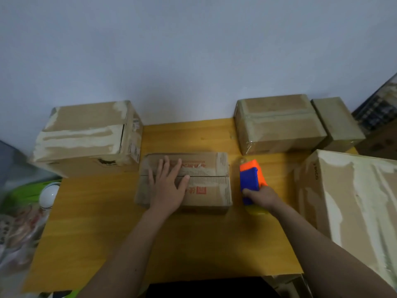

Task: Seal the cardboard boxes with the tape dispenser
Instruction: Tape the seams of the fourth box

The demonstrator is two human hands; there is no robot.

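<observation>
A small flat cardboard box [210,181] with red print lies at the middle of the yellow wooden table [92,222], its two top flaps meeting in a seam. My left hand [168,186] presses flat on the left part of its top, fingers spread. Just right of the box, my right hand [261,196] grips the blue and orange tape dispenser [251,177], which holds a yellowish tape roll at its near end. The dispenser is apart from the box.
A large taped box [86,136] stands at the back left. Two taped boxes [279,123] [337,121] stand at the back right, and a big box [352,203] at the right edge. A white round object [48,195] and bags lie left of the table.
</observation>
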